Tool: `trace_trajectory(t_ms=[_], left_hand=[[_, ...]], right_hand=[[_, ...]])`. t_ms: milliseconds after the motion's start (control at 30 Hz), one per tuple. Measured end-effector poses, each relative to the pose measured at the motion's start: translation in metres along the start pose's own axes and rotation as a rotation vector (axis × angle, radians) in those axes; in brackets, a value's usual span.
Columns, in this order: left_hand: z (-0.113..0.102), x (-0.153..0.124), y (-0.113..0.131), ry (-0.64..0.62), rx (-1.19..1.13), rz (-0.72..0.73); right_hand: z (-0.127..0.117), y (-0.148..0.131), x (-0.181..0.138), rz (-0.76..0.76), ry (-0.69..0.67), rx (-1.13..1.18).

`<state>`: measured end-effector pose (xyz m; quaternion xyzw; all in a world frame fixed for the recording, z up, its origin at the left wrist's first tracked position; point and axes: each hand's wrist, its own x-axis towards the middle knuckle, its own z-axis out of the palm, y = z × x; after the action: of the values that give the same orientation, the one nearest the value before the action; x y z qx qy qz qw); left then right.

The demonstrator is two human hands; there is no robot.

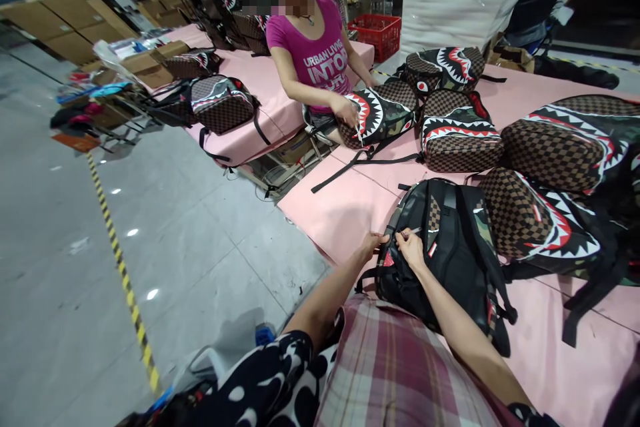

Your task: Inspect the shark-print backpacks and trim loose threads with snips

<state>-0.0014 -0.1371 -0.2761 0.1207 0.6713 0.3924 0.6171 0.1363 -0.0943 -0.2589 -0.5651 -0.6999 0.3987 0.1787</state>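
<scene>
A black backpack [455, 267] lies with its strap side up on the pink-covered table in front of me. My left hand [375, 243] is closed on the left edge of this backpack, fingers at the seam. Just to the right of it, my right hand [411, 250] pinches close above the black back panel. Something thin and pale shows at its fingertips, too small to name. The shoulder straps [483, 227] run along the backpack's right half, and a checkered patch [434, 217] is on its upper middle.
Several checkered backpacks with shark-mouth prints [545, 220] crowd the pink table [345, 193] to the right and behind. Across the table a person in a magenta shirt [320, 53] handles another backpack [380, 110]. A second pink table [280, 113] and a red crate [377, 37] stand further back.
</scene>
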Motion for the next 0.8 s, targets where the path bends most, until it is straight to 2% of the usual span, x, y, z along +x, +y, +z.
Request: trace_trajectory(t_ms=[800], left_hand=[[-0.0007, 0.0014, -0.0008, 0.021, 0.009, -0.006]], right_hand=[[-0.0033, -0.0007, -0.0019, -0.002, -0.009, 0.102]])
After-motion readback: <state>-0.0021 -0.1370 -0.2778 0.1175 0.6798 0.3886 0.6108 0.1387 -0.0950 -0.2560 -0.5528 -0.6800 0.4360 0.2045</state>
